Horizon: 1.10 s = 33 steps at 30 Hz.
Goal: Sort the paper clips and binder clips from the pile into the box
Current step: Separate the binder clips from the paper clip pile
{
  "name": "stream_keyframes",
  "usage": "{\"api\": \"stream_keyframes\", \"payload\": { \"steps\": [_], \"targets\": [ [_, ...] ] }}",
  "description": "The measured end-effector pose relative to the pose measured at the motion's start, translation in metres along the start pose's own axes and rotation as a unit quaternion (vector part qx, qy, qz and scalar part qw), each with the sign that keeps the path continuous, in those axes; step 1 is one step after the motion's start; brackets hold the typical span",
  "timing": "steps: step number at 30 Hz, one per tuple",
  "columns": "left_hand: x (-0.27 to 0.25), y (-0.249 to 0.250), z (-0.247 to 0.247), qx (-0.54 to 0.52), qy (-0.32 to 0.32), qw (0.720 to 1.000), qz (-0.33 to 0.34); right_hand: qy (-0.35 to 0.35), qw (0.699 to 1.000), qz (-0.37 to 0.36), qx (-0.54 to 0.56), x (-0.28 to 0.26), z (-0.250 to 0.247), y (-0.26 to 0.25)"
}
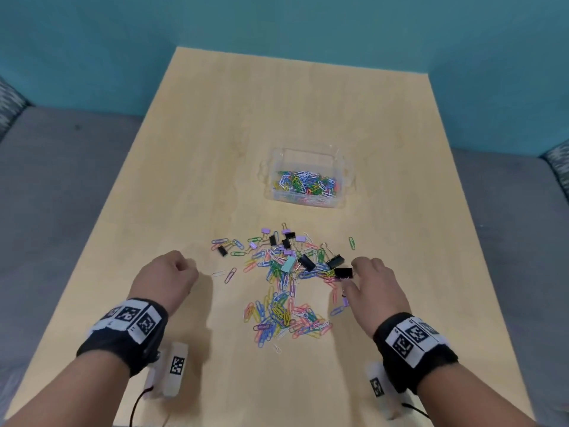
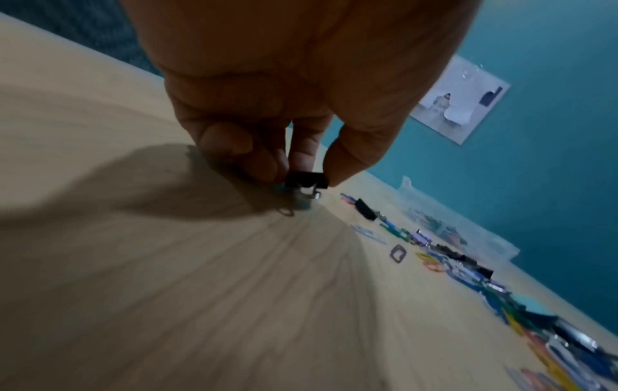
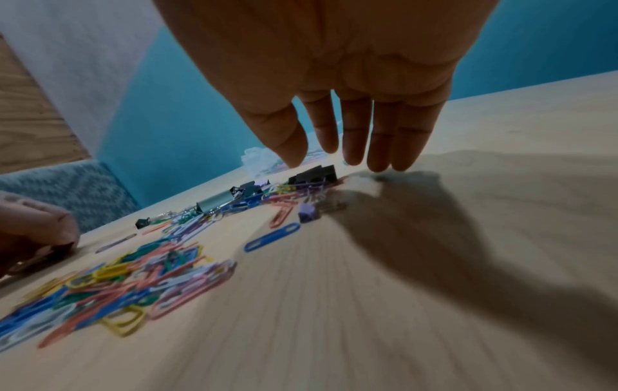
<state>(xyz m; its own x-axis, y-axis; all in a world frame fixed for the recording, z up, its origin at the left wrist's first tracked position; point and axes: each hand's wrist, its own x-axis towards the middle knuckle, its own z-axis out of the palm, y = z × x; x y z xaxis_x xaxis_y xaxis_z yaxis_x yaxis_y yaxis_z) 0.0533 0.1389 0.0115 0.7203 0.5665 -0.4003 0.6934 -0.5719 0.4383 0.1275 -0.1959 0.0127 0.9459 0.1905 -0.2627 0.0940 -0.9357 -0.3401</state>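
Observation:
A loose pile (image 1: 286,272) of coloured paper clips with black, lilac and one pale teal binder clip lies mid-table. Behind it stands a clear plastic box (image 1: 303,205) that holds many paper clips. My left hand (image 1: 187,265) is curled at the pile's left side, and in the left wrist view this left hand (image 2: 306,174) pinches a small black binder clip (image 2: 306,181) just above the table. My right hand (image 1: 351,277) hovers at the pile's right edge with straight fingers (image 3: 354,132) over a larger black binder clip (image 1: 343,272), also seen as the larger black binder clip (image 3: 314,174).
The light wooden table (image 1: 277,103) stretches far behind the box. A grey couch (image 1: 61,180) flanks it on both sides, and a teal wall (image 1: 277,23) stands behind. A single green paper clip (image 1: 351,242) lies off to the right. A poster (image 2: 461,100) hangs on the wall.

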Motion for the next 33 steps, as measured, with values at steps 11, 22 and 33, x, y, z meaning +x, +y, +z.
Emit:
{"api": "stream_keyframes", "payload": {
  "steps": [11,22,33],
  "targets": [
    [0.02,0.047,0.026,0.168,0.049,0.962,0.21,-0.033,0.993,0.004,-0.117,0.029,0.001,-0.025],
    [0.023,0.046,0.033,0.153,0.028,0.965,0.209,-0.02,0.983,0.121,0.136,0.03,-0.025,0.012],
    [0.034,0.013,-0.004,0.047,0.073,0.993,0.084,-0.066,0.839,0.237,0.486,0.042,-0.035,0.045]
  ]
}}
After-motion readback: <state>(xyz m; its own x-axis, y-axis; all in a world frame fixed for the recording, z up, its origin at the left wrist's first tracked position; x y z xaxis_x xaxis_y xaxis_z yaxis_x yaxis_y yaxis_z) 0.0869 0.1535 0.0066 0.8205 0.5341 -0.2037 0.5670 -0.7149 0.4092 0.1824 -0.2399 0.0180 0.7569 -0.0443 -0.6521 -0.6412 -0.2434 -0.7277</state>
